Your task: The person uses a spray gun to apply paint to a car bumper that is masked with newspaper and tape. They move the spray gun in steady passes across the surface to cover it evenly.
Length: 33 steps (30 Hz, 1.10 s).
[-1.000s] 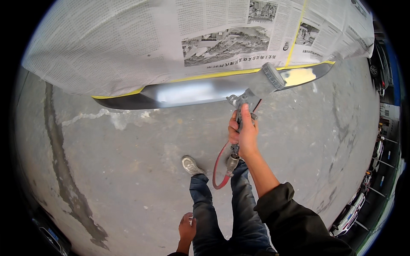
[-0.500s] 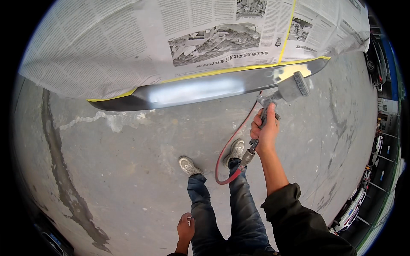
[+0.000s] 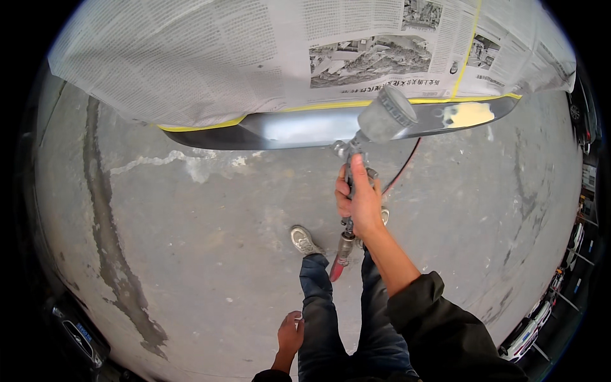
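In my right hand (image 3: 365, 202) is a spray gun (image 3: 386, 116), its fingers wrapped round the grip. The gun's translucent cup is tilted up to the right, in front of a long dark grey car body panel (image 3: 219, 138). A pale sprayed patch (image 3: 299, 127) spreads over the panel's middle, left of the gun. A cream-yellow patch (image 3: 468, 114) lies near its right end. My left hand (image 3: 290, 334) hangs low beside my left leg with its fingers curled. A small whitish bit shows at its fingertips, too small to name.
Newspaper sheets (image 3: 191, 57) edged with yellow tape (image 3: 203, 127) cover the area above the panel. A red air hose (image 3: 337, 270) hangs from the gun, partly hidden behind my arm. Parked cars stand at the right rim, and a dark car (image 3: 79, 340) at lower left.
My right hand and the spray gun have moved left along the panel, from the cream-yellow patch toward the pale middle. The view has shifted a little. My left hand still hangs by my leg.
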### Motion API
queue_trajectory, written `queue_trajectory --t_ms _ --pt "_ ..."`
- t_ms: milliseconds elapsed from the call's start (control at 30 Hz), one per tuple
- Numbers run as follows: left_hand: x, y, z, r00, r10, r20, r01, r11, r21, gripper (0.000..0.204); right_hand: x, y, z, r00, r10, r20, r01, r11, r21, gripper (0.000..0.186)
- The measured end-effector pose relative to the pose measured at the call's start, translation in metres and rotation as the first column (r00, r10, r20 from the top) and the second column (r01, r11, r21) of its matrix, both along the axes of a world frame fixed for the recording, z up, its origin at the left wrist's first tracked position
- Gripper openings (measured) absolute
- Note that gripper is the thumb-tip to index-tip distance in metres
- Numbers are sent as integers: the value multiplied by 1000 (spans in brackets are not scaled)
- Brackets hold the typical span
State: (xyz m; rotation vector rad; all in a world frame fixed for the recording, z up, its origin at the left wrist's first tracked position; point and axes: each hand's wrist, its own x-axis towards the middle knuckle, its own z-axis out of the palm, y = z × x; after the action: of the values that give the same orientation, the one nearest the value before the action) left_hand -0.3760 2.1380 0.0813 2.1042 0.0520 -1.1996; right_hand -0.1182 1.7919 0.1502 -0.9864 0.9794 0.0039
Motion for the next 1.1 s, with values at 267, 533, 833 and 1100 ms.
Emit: queue_trajectory --t_ms 267,533,833,1100 --pt "-2 9 -4 999 7 49 -6 1000 -19 22 18 28 3 994 103 33 -107 982 155 51" --pt "-2 -1 -8 999 4 53 -3 1000 -21 23 -5 -3 5 999 25 -37 -22 998 58 51" --pt "4 -35 -2 1000 -24 -15 23 1000 -16 21 -55 -74 11 990 -118 -81 117 993 -20 50" --pt "3 -65 -3 994 -106 -20 106 994 -8 22 -89 -136 14 982 -175 -73 166 979 -117 52"
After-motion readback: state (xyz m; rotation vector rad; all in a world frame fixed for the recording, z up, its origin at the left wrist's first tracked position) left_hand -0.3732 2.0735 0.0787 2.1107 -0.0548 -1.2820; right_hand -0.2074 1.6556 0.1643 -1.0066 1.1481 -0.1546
